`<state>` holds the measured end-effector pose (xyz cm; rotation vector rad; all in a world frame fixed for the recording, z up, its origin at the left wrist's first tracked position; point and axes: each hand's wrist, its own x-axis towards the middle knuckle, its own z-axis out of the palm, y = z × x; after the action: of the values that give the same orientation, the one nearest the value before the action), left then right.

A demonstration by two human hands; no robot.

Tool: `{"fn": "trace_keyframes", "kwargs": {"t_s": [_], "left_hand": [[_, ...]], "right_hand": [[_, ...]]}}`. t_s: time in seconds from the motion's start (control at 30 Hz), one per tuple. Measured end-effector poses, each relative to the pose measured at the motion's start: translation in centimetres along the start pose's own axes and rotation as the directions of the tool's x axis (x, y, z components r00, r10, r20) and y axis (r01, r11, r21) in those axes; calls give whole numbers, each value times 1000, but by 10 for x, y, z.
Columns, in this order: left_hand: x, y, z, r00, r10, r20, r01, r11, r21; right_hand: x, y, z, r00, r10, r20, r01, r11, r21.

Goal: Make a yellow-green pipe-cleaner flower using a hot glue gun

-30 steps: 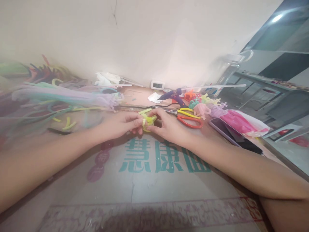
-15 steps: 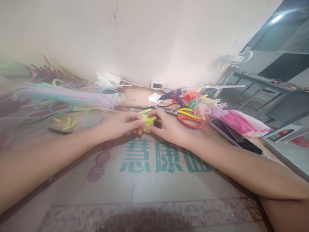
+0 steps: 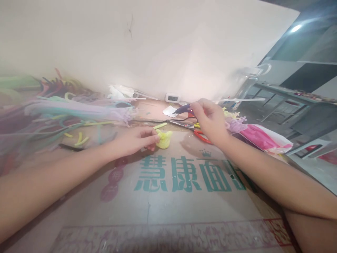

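Note:
My left hand (image 3: 142, 140) pinches a small yellow piece shaped from pipe cleaner (image 3: 163, 140) just above the printed cardboard. My right hand (image 3: 210, 117) is closed around the dark blue glue gun (image 3: 184, 109), whose nozzle points left over a white scrap of paper (image 3: 170, 111). The gun's handle is hidden by my fingers. Scissors (image 3: 202, 136) with red and yellow handles lie below my right hand, partly covered by it. A short yellow pipe cleaner piece (image 3: 160, 125) lies behind the yellow piece.
Bundles of pastel pipe cleaners (image 3: 79, 109) spread over the left side, with cut yellow bits (image 3: 82, 140) in front. A small white digital timer (image 3: 173, 97) stands by the wall. At right are finished-looking pastel pieces (image 3: 235, 123) and a pink-and-white packet (image 3: 265, 137).
My right hand has let go of the yellow piece and moved right and back, taking hold of the glue gun. My left hand still holds the yellow piece.

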<state>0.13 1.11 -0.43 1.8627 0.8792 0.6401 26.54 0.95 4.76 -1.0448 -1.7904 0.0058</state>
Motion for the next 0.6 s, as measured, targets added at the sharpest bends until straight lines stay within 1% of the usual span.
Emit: {"fn": "trace_keyframes", "kwargs": {"t_s": [0.1,0.2,0.3,0.4,0.47,0.6], "left_hand": [[1,0,-1,1000,13,23,-12,1000,-6],[2,-1,-2,1000,3,26,-3,1000,16],[1,-1,-2,1000,3,15,-3,999,43],[1,0,-3,1000,8,21,-10,998,58],[1,1,-3,1000,7,23,-8,998,59],[1,1,-3,999,7,31,-8,999,46]], "right_hand": [[3,27,0,992,7,-129,-17,997,-76],[2,55,6,990,72,-118,-88,986,-140],[2,74,10,986,160,-56,-168,962,-217],[2,85,12,949,313,-33,-313,926,-209],[2,91,13,916,397,-55,-400,898,-183],[2,103,11,871,481,-101,-490,863,-124]]}}
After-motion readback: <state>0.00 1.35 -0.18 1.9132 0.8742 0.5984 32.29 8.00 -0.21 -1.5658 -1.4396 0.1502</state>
